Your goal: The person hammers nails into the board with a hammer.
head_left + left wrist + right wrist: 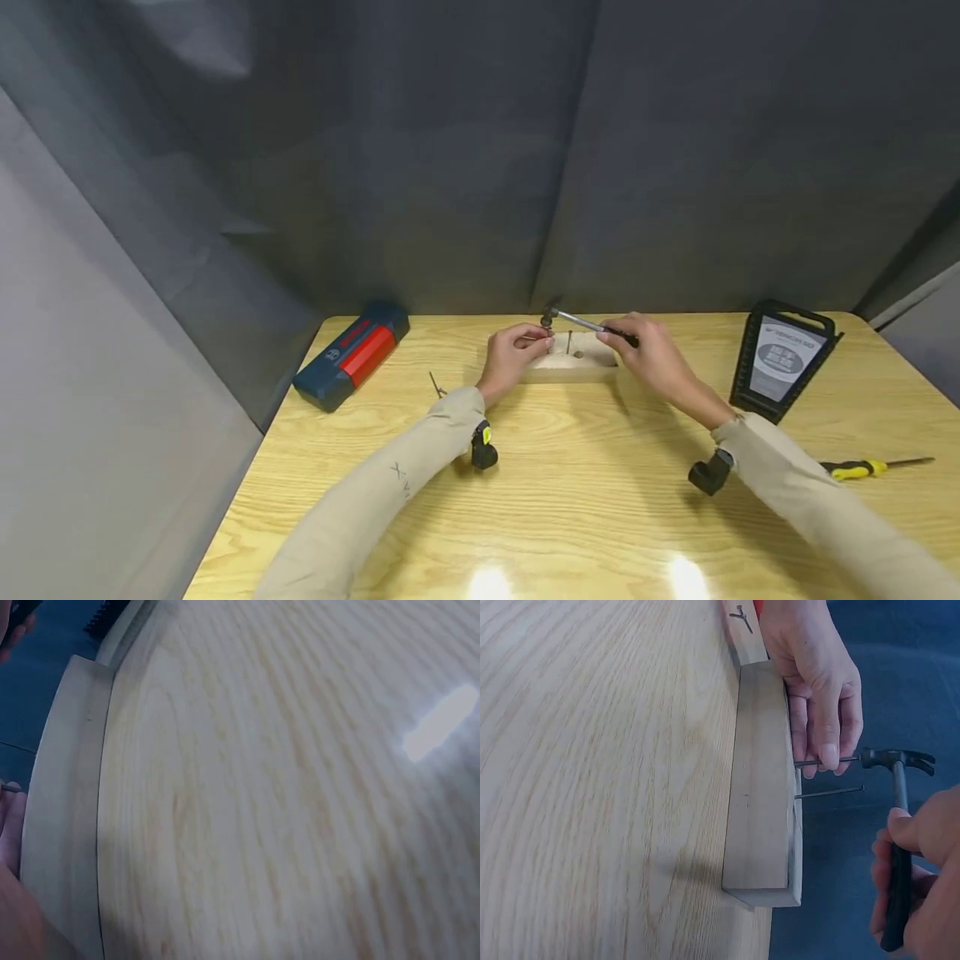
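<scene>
So, one hammer (901,787), one wooden block (759,780)

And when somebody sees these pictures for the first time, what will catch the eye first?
Probably the small claw hammer in the right hand, its head at the nail that the left hand pinches over the wooden block. A second nail stands in the block nearby. The blue-and-red case at the table's back left also stands out.
</scene>
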A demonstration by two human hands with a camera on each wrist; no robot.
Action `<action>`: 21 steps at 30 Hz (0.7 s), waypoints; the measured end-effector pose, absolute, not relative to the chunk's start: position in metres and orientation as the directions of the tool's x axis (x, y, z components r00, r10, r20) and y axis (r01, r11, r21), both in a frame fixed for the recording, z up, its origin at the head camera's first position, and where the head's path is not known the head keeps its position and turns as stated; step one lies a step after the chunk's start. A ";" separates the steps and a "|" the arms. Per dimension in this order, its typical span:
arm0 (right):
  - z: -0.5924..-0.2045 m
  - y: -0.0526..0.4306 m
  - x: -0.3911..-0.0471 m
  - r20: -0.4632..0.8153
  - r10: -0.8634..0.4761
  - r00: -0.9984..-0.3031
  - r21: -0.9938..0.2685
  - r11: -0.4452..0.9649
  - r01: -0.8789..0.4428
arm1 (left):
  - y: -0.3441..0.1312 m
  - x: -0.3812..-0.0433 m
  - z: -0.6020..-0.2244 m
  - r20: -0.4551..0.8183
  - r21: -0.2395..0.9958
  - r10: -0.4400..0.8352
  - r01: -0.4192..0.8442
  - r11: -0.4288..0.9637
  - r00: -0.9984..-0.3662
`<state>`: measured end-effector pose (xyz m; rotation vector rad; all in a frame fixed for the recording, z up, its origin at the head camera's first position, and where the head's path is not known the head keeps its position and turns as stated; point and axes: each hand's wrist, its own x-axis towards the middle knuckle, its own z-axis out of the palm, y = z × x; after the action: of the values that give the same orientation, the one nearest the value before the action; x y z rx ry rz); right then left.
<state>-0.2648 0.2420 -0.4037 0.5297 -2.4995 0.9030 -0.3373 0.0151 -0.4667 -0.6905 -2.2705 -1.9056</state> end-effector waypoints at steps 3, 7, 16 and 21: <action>-0.402 0.243 -0.264 0.523 -0.204 -0.827 -0.494 0.718 -0.490 | 0.017 -0.339 -0.468 0.367 0.905 0.272 0.409 0.116 -0.890; -0.399 0.245 -0.262 0.541 -0.223 -0.811 -0.460 0.729 -0.507 | 0.018 -0.340 -0.469 0.379 0.901 0.283 0.421 0.107 -0.881; -0.393 0.248 -0.261 0.557 -0.249 -0.792 -0.419 0.739 -0.527 | 0.016 -0.342 -0.473 0.388 0.900 0.287 0.428 0.089 -0.876; -0.382 0.247 -0.260 0.664 -0.180 -0.726 -0.426 0.707 -0.564 | 0.015 -0.342 -0.474 0.383 0.900 0.298 0.426 0.092 -0.874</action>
<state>-0.2598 0.2467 -0.3821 0.5648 -2.3140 0.8422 -0.3415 0.0150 -0.4742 -0.7466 -2.2439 -1.9095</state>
